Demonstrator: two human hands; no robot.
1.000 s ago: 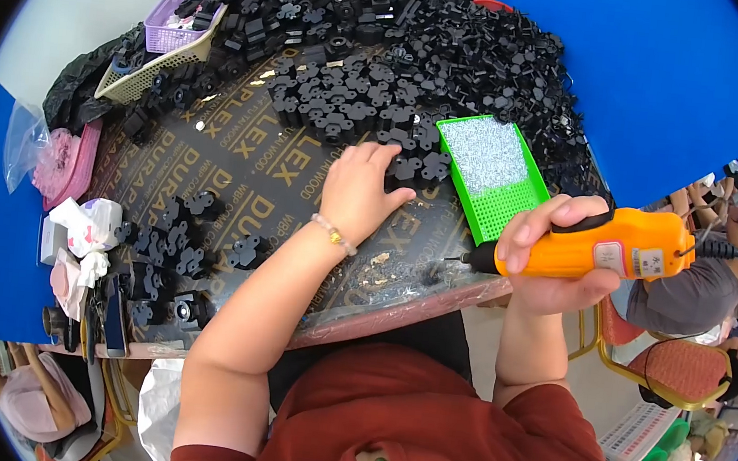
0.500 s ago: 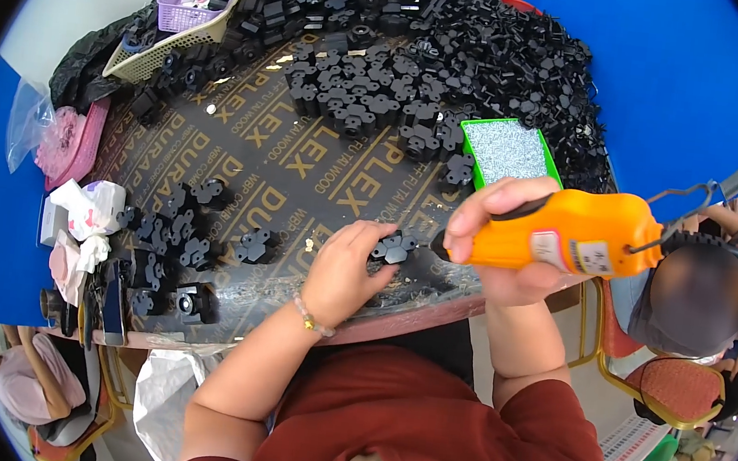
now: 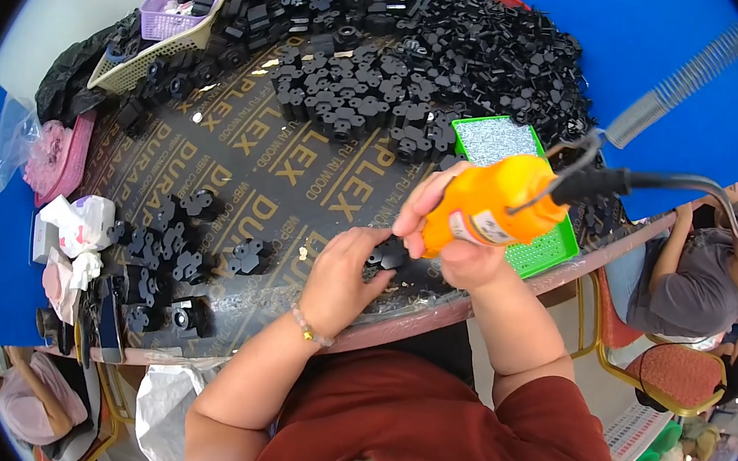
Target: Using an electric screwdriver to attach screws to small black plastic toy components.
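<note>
Both hands are kept close together at the near edge of the board (image 3: 241, 163). One black part (image 3: 387, 254) is pinched there by the fingers of the left hand (image 3: 344, 277), which is curled down onto it. An orange driver (image 3: 493, 203) is gripped in the closed right hand (image 3: 453, 239), tilted with its tip toward the part; whether the tip touches it cannot be told. A dark cable (image 3: 688, 188) and a coiled spring (image 3: 671, 96) are seen running off from the driver's rear. Just behind the driver a green tray (image 3: 556, 246) is laid. A small group of parts (image 3: 173, 255) is spread to the left, and a large heap (image 3: 422, 65) is piled at the far side, with a purple basket (image 3: 171, 16) beside it.
</note>
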